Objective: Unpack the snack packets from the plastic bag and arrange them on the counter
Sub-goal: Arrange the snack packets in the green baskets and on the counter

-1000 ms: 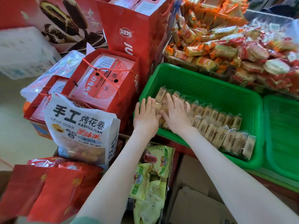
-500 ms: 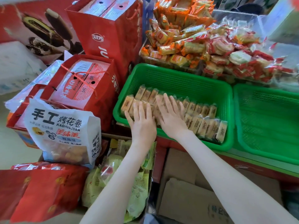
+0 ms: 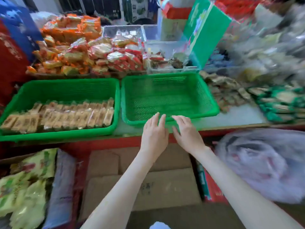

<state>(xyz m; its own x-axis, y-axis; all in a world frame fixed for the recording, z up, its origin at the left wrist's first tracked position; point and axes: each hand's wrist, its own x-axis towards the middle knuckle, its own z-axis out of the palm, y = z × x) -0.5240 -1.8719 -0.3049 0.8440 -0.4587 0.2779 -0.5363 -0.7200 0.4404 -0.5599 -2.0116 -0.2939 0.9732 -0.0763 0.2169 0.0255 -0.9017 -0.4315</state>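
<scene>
Left hand (image 3: 154, 134) and right hand (image 3: 188, 135) are being held flat, grips empty, at an unfilled green basket's (image 3: 165, 80) rim; the plastic bag (image 3: 264, 162) probably needs reaching next.

This is a small snack shop, its stock laid out for sale on a counter (image 3: 239, 116). Two green mesh baskets sit side by side at the near edge: the left basket (image 3: 66, 90) holds neat rows of wrapped biscuit packets (image 3: 62, 116), with the right basket (image 3: 165, 96) beside it. Behind them lie heaps of orange and red wrapped snacks (image 3: 79, 52) (loose, individually sealed pieces), clear plastic bins (image 3: 122, 30) and a green carton (image 3: 206, 33). Below the counter are cardboard boxes (image 3: 140, 187), green-yellow snack bags (image 3: 24, 187) at near left and a filled plastic bag (image 3: 264, 162) at near right.
</scene>
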